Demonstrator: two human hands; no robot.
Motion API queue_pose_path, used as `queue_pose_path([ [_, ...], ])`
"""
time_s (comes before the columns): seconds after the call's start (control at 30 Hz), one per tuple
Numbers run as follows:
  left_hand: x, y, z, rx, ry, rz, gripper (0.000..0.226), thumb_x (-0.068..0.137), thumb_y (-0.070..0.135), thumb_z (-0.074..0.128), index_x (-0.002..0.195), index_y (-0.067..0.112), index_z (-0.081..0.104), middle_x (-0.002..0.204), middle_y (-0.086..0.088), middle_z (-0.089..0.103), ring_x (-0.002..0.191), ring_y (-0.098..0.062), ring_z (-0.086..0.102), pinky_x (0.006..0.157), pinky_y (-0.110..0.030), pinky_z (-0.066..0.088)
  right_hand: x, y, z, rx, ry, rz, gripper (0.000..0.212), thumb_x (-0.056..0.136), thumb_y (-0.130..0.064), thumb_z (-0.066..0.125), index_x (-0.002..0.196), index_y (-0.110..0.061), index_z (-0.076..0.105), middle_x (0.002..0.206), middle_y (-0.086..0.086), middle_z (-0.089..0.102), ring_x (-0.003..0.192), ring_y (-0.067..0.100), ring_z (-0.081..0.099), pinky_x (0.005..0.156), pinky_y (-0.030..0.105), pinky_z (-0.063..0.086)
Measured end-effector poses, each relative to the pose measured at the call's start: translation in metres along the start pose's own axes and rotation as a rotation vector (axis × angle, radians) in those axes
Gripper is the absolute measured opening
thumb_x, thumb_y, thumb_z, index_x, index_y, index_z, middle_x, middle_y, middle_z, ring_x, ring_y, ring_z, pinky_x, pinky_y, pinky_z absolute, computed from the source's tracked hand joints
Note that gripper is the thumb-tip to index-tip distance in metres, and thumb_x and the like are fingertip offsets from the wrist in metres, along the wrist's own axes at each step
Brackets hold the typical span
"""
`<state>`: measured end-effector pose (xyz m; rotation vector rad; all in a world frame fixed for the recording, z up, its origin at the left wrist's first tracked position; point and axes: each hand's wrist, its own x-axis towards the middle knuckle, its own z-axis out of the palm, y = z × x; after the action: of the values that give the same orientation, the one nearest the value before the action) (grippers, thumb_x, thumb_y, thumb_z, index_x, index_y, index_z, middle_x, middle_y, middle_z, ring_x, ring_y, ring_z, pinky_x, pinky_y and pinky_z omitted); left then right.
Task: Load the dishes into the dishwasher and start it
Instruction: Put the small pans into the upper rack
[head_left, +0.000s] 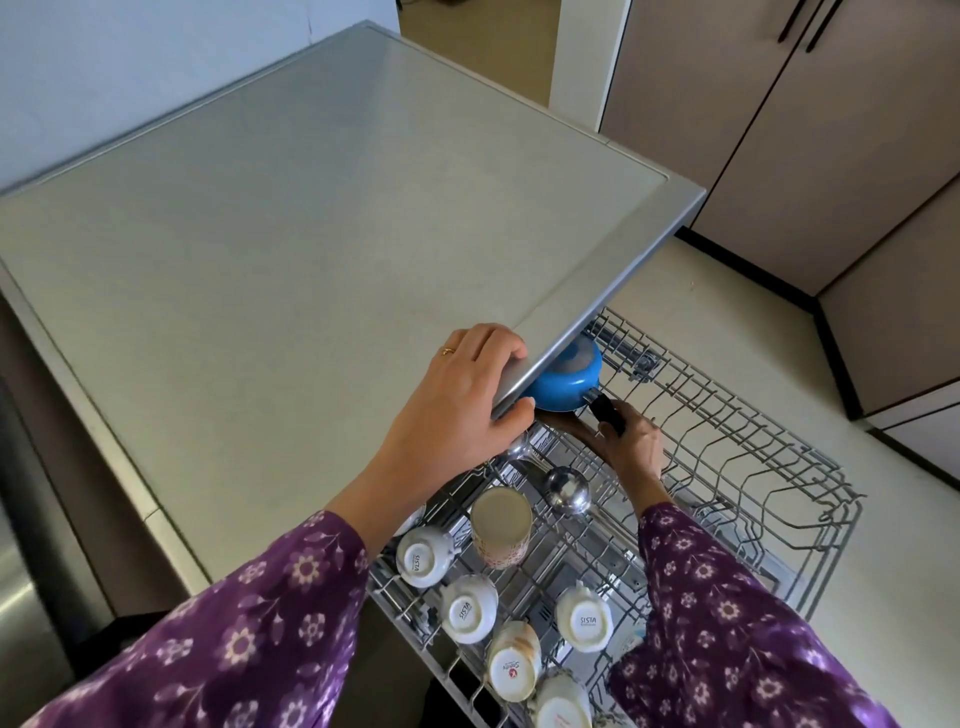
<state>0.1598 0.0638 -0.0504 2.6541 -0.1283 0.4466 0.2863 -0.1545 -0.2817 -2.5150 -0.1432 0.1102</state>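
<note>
My right hand (631, 447) grips the black handle (607, 411) of the blue saucepan (569, 382), which sits upturned at the far end of the upper rack (779, 448), half under the countertop (311, 234) lip. My left hand (467, 395) curls over that lip. The pan is probably rigid, light and slick-coated, so the handle is the secure hold. Overhead clearance is tight. The rack's right side is open.

Pale floor (701, 291); mauve cabinets (753, 104) right; white wall (104, 62) left

Cups (418, 556) in rack (753, 467) front; pan (566, 382) behind, under countertop (311, 234) edge.
</note>
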Motion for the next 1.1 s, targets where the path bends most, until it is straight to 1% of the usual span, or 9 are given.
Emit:
queue_pose_path([
  [0.07,0.0,0.0,0.0,0.001,0.005,0.005,0.035,0.077,0.025,0.068,0.105,0.01,0.054,0.106,0.0,0.054,0.094,-0.014,0.047,0.081,-0.021,0.038,0.0,-0.002,0.0,0.0,-0.032,-0.014,0.029,0.088,-0.014,0.061,0.117,-0.008,0.059,0.093,0.008,0.067,0.067,0.015,0.059,0.064,0.027,0.053],
  [0.3,0.0,0.0,0.0,0.003,0.002,0.02,0.035,0.076,0.025,0.068,0.104,0.01,0.054,0.105,0.0,0.053,0.093,-0.015,0.047,0.081,-0.024,0.04,-0.001,0.003,-0.003,-0.037,-0.087,0.035,0.032,0.088,-0.025,0.062,0.116,-0.009,0.058,0.09,0.007,0.066,0.066,0.015,0.061,0.065,0.032,0.057],
  [0.37,0.0,0.0,0.001,0.004,0.007,0.025,0.034,0.076,0.025,0.068,0.104,0.01,0.054,0.105,0.0,0.053,0.092,-0.014,0.047,0.081,-0.023,0.04,-0.003,0.0,-0.007,-0.049,-0.098,0.077,0.039,0.086,-0.029,0.063,0.118,-0.008,0.055,0.094,0.009,0.064,0.073,0.018,0.062,0.069,0.036,0.058],
  [0.47,0.001,0.001,0.0,0.005,0.016,0.035,0.033,0.076,0.025,0.066,0.103,0.01,0.054,0.103,-0.001,0.053,0.09,-0.014,0.048,0.08,-0.024,0.042,-0.014,-0.009,-0.018,-0.025,-0.083,0.143,0.05,0.085,-0.03,0.064,0.126,-0.008,0.049,0.111,0.013,0.06,0.095,0.026,0.06,0.084,0.042,0.054],
  [0.57,0.0,0.004,-0.003,0.0,0.014,0.027,0.032,0.077,0.027,0.063,0.102,0.01,0.054,0.103,-0.001,0.054,0.09,-0.017,0.05,0.081,-0.027,0.044,-0.037,-0.027,-0.038,0.043,-0.05,0.132,0.047,0.086,-0.022,0.062,0.129,-0.01,0.048,0.117,0.009,0.057,0.1,0.025,0.059,0.087,0.04,0.054],
  [0.63,-0.003,0.008,-0.009,-0.01,0.006,0.014,0.03,0.079,0.029,0.061,0.101,0.01,0.054,0.101,-0.001,0.055,0.089,-0.017,0.05,0.081,-0.029,0.045,-0.059,-0.046,-0.055,0.028,-0.042,0.074,0.042,0.088,-0.016,0.061,0.128,-0.01,0.05,0.113,0.006,0.058,0.095,0.022,0.06,0.083,0.034,0.055],
  [0.77,-0.018,0.021,-0.024,-0.023,0.012,-0.019,0.027,0.082,0.026,0.062,0.102,0.009,0.054,0.098,-0.003,0.057,0.084,-0.017,0.051,0.076,-0.034,0.049,-0.101,-0.099,-0.09,0.038,0.008,-0.106,0.033,0.088,-0.013,0.061,0.12,-0.007,0.057,0.111,0.006,0.062,0.091,0.016,0.06,0.079,0.034,0.057],
  [0.97,-0.064,0.04,-0.075,-0.044,0.082,-0.099,0.031,0.085,0.022,0.064,0.11,0.008,0.054,0.108,-0.006,0.059,0.097,-0.023,0.055,0.081,-0.034,0.048,-0.154,-0.181,-0.143,0.101,0.13,-0.374,0.027,0.088,-0.024,0.063,0.11,-0.008,0.064,0.104,0.006,0.067,0.096,0.019,0.062,0.083,0.036,0.055],
  [1.1,-0.096,0.038,-0.131,-0.087,0.194,-0.206,0.031,0.086,0.023,0.062,0.113,0.011,0.052,0.113,-0.003,0.056,0.105,-0.02,0.051,0.087,-0.029,0.043,-0.183,-0.256,-0.18,0.225,0.246,-0.533,0.021,0.086,-0.019,0.065,0.103,-0.007,0.067,0.097,0.005,0.067,0.088,0.021,0.063,0.074,0.032,0.055],
])
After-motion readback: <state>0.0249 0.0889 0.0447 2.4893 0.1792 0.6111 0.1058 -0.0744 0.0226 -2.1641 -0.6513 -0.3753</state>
